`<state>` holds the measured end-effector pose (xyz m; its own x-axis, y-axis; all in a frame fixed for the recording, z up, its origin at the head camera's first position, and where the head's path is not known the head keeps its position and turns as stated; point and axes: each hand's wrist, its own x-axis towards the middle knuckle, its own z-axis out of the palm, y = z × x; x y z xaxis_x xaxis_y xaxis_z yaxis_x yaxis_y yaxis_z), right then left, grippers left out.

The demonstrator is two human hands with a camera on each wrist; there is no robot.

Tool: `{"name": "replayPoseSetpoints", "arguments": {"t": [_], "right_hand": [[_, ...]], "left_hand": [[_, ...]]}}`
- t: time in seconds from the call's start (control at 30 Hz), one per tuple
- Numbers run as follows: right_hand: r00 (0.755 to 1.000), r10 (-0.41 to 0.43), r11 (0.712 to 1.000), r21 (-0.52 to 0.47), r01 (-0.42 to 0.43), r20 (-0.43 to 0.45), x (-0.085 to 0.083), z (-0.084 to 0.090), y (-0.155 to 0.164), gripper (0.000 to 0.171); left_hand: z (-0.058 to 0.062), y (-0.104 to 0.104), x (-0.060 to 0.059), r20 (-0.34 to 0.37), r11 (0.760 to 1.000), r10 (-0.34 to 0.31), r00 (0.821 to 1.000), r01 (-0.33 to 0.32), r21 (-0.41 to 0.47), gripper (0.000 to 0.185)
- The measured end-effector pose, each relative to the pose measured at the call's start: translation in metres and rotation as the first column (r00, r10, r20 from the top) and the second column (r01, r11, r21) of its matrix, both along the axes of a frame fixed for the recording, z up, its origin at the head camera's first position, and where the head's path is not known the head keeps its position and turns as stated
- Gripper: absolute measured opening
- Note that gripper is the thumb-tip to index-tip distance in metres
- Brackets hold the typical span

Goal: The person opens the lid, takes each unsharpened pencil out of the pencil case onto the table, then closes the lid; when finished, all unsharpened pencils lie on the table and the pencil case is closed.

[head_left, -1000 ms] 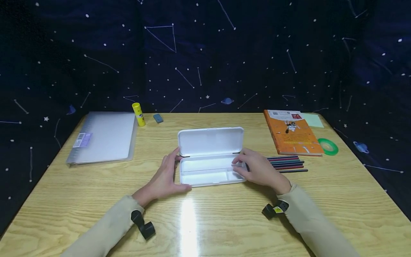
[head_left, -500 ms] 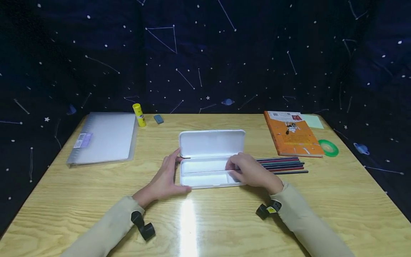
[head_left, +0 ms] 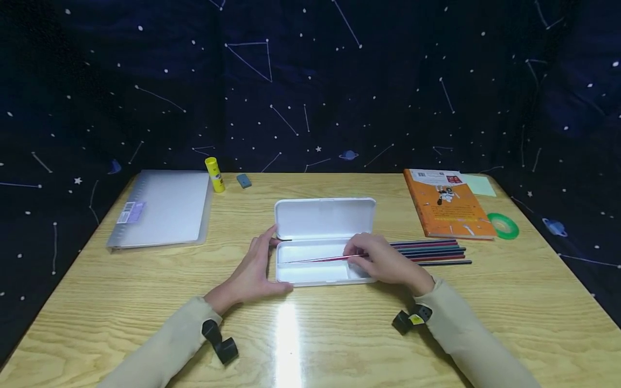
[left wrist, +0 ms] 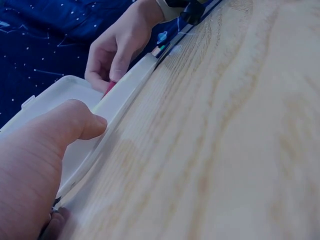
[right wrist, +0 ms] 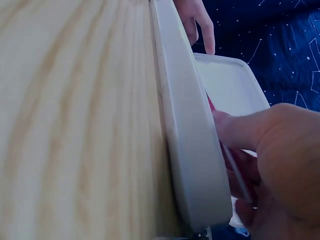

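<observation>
Right hand pinches slim red pencil | left hand flat against smooth white case

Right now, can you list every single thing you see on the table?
Pencil case: 1, white, open, table middle.
Red pencil: 1, over the case tray, pinched by the right hand.
Pencils: several, mixed colours, right of the case.
Book: 1, orange, back right.
Tape roll: 1, green, beside the book.
Paper note: 1, pale green, behind the book.
Folder: 1, clear grey, back left.
Glue stick: 1, yellow, upright.
Eraser: 1, blue-grey.
Table: 1, light wood.
Left hand: 1, steadying the case's left end.
Right hand: 1, at the case's right end.
</observation>
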<state>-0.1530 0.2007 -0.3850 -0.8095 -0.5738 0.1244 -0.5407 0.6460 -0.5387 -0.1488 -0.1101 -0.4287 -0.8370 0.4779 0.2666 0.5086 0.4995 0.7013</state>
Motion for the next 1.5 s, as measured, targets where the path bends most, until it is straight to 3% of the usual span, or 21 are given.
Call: {"name": "replayPoseSetpoints", "arguments": {"t": [0.23, 0.5, 0.63, 0.9, 1.17, 1.5], "right_hand": [[0.991, -0.070, 0.997, 0.020, 0.072, -0.112, 0.012, 0.004, 0.014, 0.009], [0.976, -0.148, 0.985, -0.111, 0.131, -0.161, 0.024, -0.005, 0.064, 0.017], [0.967, -0.202, 0.977, -0.099, 0.188, -0.156, 0.037, -0.006, 0.091, 0.018], [0.961, -0.270, 0.959, -0.111, 0.262, -0.065, 0.063, -0.003, 0.135, 0.016], [0.954, -0.265, 0.964, -0.038, 0.262, -0.144, 0.064, 0.000, 0.167, 0.023], [0.904, -0.301, 0.945, 0.033, 0.325, -0.303, 0.056, -0.013, 0.159, 0.033]], "left_hand": [[-0.002, 0.002, 0.001, 0.023, 1.000, 0.001, 1.000, -0.001, -0.013, 0.122], [-0.002, -0.001, 0.000, -0.002, 1.000, 0.013, 1.000, -0.013, -0.019, 0.122], [-0.002, 0.000, -0.001, 0.008, 1.000, 0.010, 1.000, -0.010, -0.018, 0.123], [-0.001, -0.001, 0.000, 0.012, 1.000, 0.008, 1.000, -0.008, -0.017, 0.121], [0.001, -0.001, 0.000, 0.013, 1.000, 0.006, 1.000, -0.006, -0.008, 0.122], [-0.002, -0.002, -0.001, 0.016, 1.000, 0.000, 1.000, 0.000, -0.009, 0.122]]}}
